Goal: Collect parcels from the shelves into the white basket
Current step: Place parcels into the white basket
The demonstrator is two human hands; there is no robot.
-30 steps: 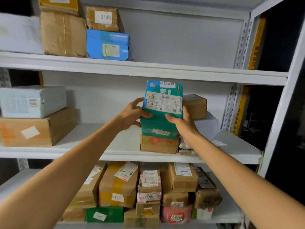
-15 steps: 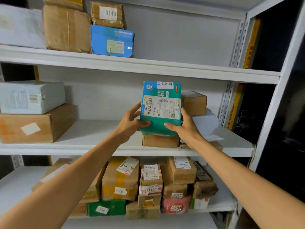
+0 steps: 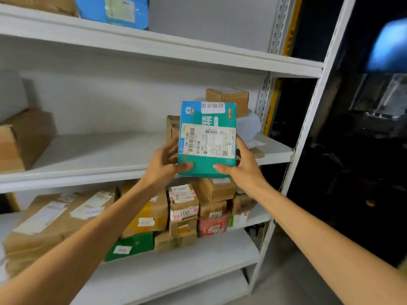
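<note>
Against white warehouse shelving [image 3: 99, 150], held upright before the middle shelf's right end: teal parcel [image 3: 207, 139], gripped at its lower corners by left hand [image 3: 163, 168] and right hand [image 3: 242, 170], thumbs across the front. Behind, small brown box [image 3: 229, 100]; below, stacked cartons [image 3: 182, 201].

The white metal middle shelf [image 3: 99, 150] is bare at centre. A big brown cardboard box [image 3: 24, 139] blocks left; stacked brown cartons [image 3: 228, 99] block right.

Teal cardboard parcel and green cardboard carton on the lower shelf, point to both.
Teal cardboard parcel [image 3: 207, 140]: head view, on its white shipping label.
Green cardboard carton [image 3: 136, 242]: head view, on its front face.
</note>
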